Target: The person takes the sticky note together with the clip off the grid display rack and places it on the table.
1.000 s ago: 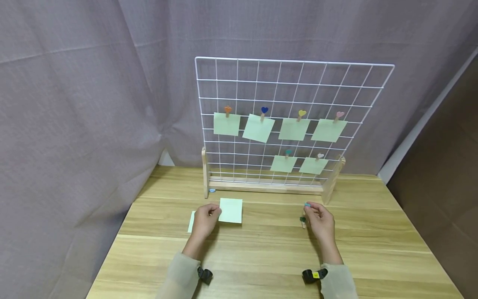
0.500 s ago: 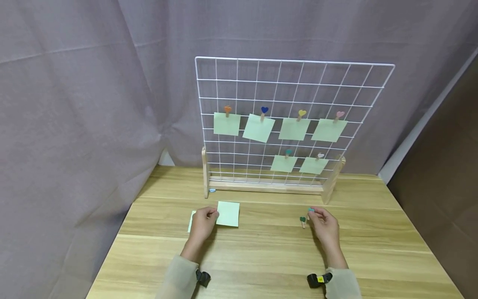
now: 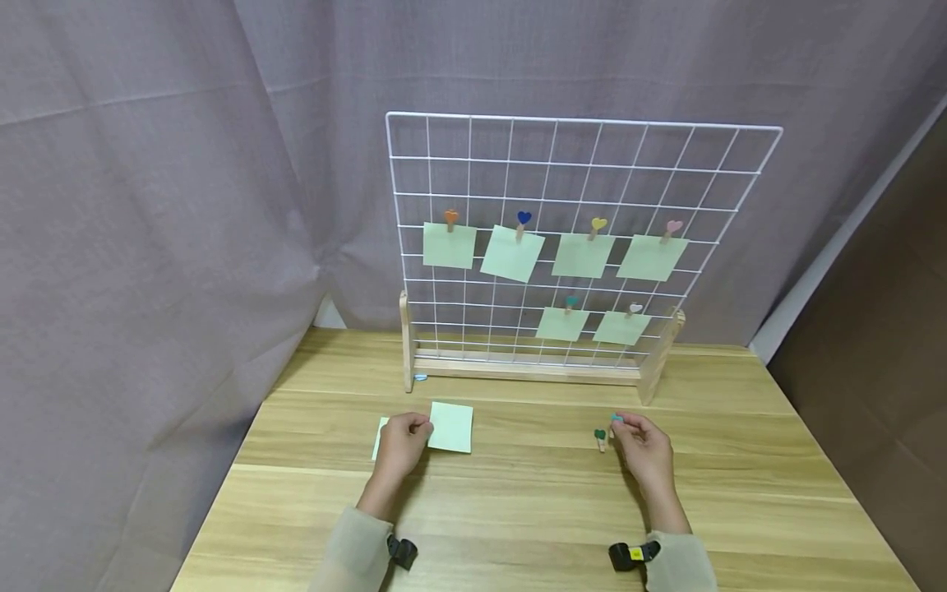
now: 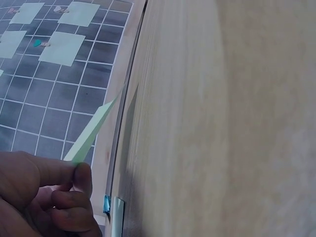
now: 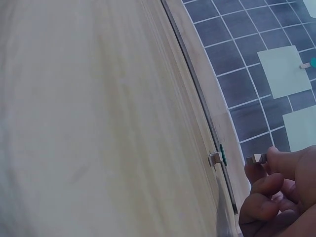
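Note:
My left hand (image 3: 403, 444) pinches a square pale green sticky note (image 3: 451, 427) by its left edge; in the left wrist view the note (image 4: 91, 133) is seen nearly edge-on between thumb and finger. Over the table's right half, my right hand (image 3: 645, 448) pinches a small clothespin with a light blue heart (image 3: 616, 418). The right wrist view shows this clothespin's end (image 5: 256, 159) at the fingertips. Just left of that hand lies another clothespin with a dark green heart (image 3: 600, 438). More pale green paper (image 3: 380, 438) lies partly hidden behind my left hand.
A white wire grid (image 3: 584, 122) stands in a wooden base (image 3: 525, 370) at the table's back. Several notes hang on it from heart clothespins, such as an orange one (image 3: 451, 218) and a white one (image 3: 635, 309). A small light blue thing (image 3: 421, 377) lies by the base's left foot.
My left hand has drawn the note slightly left and nearer. My right hand has shifted right and nearer with the light blue clothespin, away from the green one. Both barely move in the last half second.

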A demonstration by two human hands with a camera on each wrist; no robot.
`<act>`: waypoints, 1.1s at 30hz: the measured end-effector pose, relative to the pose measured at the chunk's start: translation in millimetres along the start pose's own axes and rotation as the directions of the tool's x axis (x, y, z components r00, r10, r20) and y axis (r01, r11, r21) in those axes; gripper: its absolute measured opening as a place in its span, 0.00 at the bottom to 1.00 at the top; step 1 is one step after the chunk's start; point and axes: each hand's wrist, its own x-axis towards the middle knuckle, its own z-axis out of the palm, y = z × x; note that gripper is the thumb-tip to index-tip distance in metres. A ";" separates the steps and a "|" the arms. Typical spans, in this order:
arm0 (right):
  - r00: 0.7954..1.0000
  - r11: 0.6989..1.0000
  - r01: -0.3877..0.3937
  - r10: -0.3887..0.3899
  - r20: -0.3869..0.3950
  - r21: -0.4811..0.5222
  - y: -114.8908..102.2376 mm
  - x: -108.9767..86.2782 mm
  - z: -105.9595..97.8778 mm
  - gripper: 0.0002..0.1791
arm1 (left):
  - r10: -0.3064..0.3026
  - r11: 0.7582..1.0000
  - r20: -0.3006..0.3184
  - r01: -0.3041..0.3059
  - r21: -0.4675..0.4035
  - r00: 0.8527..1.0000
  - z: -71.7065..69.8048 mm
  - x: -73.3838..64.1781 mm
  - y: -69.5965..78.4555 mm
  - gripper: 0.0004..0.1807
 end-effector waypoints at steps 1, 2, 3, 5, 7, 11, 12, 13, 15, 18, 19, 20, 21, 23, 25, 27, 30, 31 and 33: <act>1.000 1.000 -0.003 0.003 0.002 0.001 0.2 0.2 0.0 0.24 | 0.000 1.000 0.002 0.000 -0.001 1.000 -0.1 -0.1 -0.2 0.05; 1.000 1.000 -0.005 0.005 0.003 0.002 0.3 0.4 -0.1 0.24 | -0.002 1.000 0.004 0.002 -0.002 1.000 -0.1 -0.2 -0.4 0.05; 1.000 1.000 -0.006 0.006 0.003 0.003 0.5 0.9 0.0 0.23 | 0.000 1.000 0.006 0.000 -0.002 1.000 0.0 -0.1 -0.9 0.05; 1.000 1.000 -0.011 0.011 0.006 0.006 0.5 1.6 0.1 0.23 | -0.001 1.000 0.008 0.001 -0.001 1.000 -0.1 -0.1 -1.8 0.05; 1.000 1.000 -0.017 0.017 0.007 0.005 -0.1 1.7 0.1 0.23 | 0.002 1.000 0.008 -0.002 0.002 1.000 -0.3 -0.1 -2.5 0.05; 1.000 1.000 -0.020 0.020 0.014 0.000 -1.5 2.2 -0.8 0.23 | 0.000 1.000 0.009 0.000 0.001 1.000 -0.1 -0.1 -2.9 0.05; 1.000 1.000 -0.021 0.021 0.014 -0.005 -2.0 2.3 -1.0 0.23 | -0.003 1.000 0.009 0.003 -0.002 1.000 0.0 -0.1 -2.9 0.05; 1.000 1.000 -0.023 0.023 0.015 -0.006 -2.3 2.4 -1.2 0.23 | 0.001 1.000 0.011 -0.001 0.000 1.000 0.1 -0.1 -2.7 0.05; 0.999 1.000 -0.027 0.027 0.019 -0.009 -2.5 2.5 -1.5 0.23 | -0.011 1.000 0.018 0.011 -0.006 1.000 0.4 -0.3 -2.7 0.05; 0.999 0.999 -0.039 0.039 0.024 -0.009 -2.6 2.6 -1.8 0.23 | -0.015 1.000 0.021 0.015 -0.002 1.000 0.3 -0.6 -3.8 0.06; 0.999 0.999 -0.042 0.043 0.026 -0.005 -2.4 2.6 -1.9 0.23 | -0.015 1.000 0.021 0.015 0.002 1.000 0.2 -0.6 -4.3 0.06; 0.999 0.999 -0.045 0.045 0.029 -0.003 -2.1 2.6 -1.9 0.24 | -0.023 1.000 0.020 0.023 0.002 1.000 0.1 -0.7 -4.9 0.06; 0.998 0.999 -0.047 0.046 0.031 0.002 -2.0 2.6 -1.9 0.24 | -0.023 1.000 0.019 0.023 0.004 1.000 -0.1 -0.8 -5.4 0.06; 0.998 0.999 -0.045 0.045 0.032 0.013 -1.9 2.6 -1.8 0.23 | -0.017 1.000 0.021 0.017 0.007 1.000 -0.8 -1.2 -5.9 0.06; 0.999 0.999 -0.041 0.041 0.028 0.015 -1.6 2.4 -1.7 0.23 | -0.019 1.000 0.025 0.019 0.003 0.999 -1.3 -1.4 -5.9 0.07; 0.999 0.999 -0.031 0.031 0.018 0.013 -0.8 2.5 -1.6 0.22 | -0.026 1.000 0.032 0.026 -0.004 0.999 -1.5 -1.5 -6.0 0.07; 1.000 1.000 -0.016 0.016 -0.002 0.002 0.2 3.1 -1.7 0.22 | -0.027 1.000 0.030 0.027 -0.001 0.999 -1.6 -1.2 -5.5 0.07; 1.000 1.000 -0.011 0.011 -0.008 -0.001 0.2 3.1 -1.8 0.21 | -0.027 1.000 0.027 0.027 0.001 0.999 -1.6 -1.3 -5.4 0.06; 1.000 1.000 -0.008 0.008 -0.015 -0.002 0.7 3.8 -1.8 0.20 | -0.026 1.000 0.023 0.026 0.010 0.999 -1.5 -1.4 -5.3 0.06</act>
